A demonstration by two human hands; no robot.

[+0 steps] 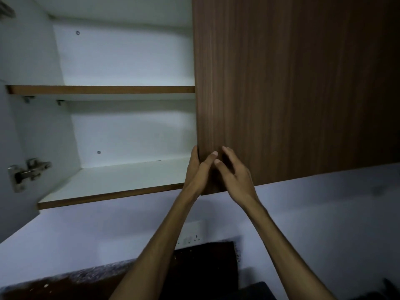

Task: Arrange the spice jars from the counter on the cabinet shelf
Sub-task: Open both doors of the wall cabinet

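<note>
Head view: the left hand [195, 169] curls its fingers round the near edge of the brown wood-grain cabinet door [292, 87], thumb on its face. Just beside it, the right hand [234, 172] hovers spread, holding nothing. Left of both hands, the white lower cabinet shelf [121, 180] lies bare (no spice jars visible anywhere)

The white lower shelf [121, 180] is sitting bare. The upper shelf [101, 89] is showing only its wood-edged front.
</note>
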